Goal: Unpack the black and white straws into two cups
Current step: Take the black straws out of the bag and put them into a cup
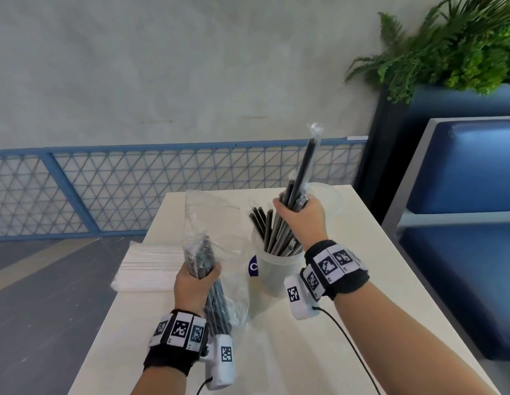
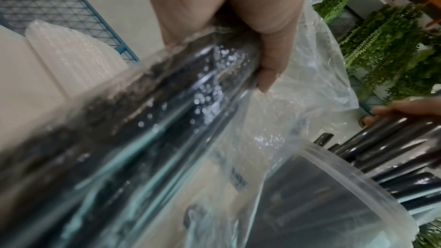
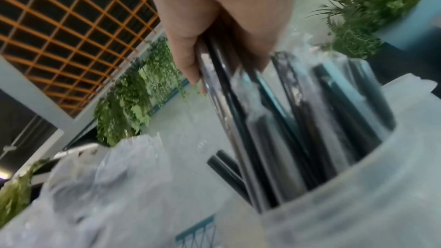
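Note:
My left hand (image 1: 199,277) grips a clear plastic bag (image 1: 208,223) round the black straws (image 1: 216,303) left inside it, held upright over the table. My right hand (image 1: 299,212) holds a bunch of black straws (image 1: 307,163) in clear sleeves, their lower ends inside a translucent cup (image 1: 276,272) that stands with several black straws in it. A second clear cup (image 1: 332,199) shows behind the right hand. A pack of white straws (image 1: 151,266) lies at the table's left edge. The left wrist view shows fingers (image 2: 267,67) wrapped round the bag (image 2: 298,101); the right wrist view shows fingers (image 3: 188,63) round the straws (image 3: 238,112) above the cup (image 3: 358,195).
The cream table (image 1: 319,337) has bare surface at front and right. A blue mesh railing (image 1: 162,189) runs behind it. A blue padded bench (image 1: 461,195) stands to the right, with a planter of green ferns (image 1: 447,52) behind.

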Demonstrator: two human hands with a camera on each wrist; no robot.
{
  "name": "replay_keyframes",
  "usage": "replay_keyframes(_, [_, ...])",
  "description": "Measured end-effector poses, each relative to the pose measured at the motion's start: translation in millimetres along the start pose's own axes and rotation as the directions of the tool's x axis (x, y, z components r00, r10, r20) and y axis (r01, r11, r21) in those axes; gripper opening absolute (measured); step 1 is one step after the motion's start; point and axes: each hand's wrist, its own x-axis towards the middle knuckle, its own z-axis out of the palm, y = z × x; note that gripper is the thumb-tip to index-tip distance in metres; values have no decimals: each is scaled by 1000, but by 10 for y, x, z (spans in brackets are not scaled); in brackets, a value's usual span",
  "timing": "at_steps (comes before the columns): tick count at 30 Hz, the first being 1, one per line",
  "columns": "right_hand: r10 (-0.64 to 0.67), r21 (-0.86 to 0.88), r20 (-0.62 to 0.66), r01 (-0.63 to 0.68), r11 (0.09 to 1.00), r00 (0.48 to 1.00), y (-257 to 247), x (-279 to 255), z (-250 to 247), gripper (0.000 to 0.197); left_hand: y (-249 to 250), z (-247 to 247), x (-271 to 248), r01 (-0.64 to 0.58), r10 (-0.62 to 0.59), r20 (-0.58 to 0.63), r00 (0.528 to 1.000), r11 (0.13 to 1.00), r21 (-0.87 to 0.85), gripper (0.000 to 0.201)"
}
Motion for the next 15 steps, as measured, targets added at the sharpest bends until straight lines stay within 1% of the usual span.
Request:
replay_keyframes(4, [38, -131, 98, -25, 991, 994, 161, -7, 111, 31, -24, 0, -5, 30, -28, 25, 999, 999, -45, 22])
replay_keyframes(8, [95, -201, 137, -66, 977, 986, 219, -21, 124, 32, -39, 7, -21, 39, -37, 44, 998, 997, -63, 22])
replay_keyframes(10, [99, -225, 126, -69, 972, 987, 202, -38, 100, 41, -41, 6, -27, 39, -36, 45, 998, 998, -56, 22])
replay_keyframes(11, [72, -219, 106, -48, 974, 992, 187, -52, 85, 49, -41, 6, -32, 42, -39, 47, 998, 998, -50, 22])
replay_keyframes(12, [17, -169, 67, -6, 986, 998, 153, -77, 68, 57, -34, 10, -42, 44, -42, 48, 998, 998, -41, 21])
replay_keyframes(14, [-113, 19, -54, 114, 993, 992, 35, -127, 33, 71, -19, 16, -55, 32, -31, 45, 998, 999, -13, 21])
replay_keyframes(15, [-183, 90, -112, 193, 977, 977, -32, -137, 21, 75, -13, 20, -59, 22, -22, 45, 999, 1000, 3, 22])
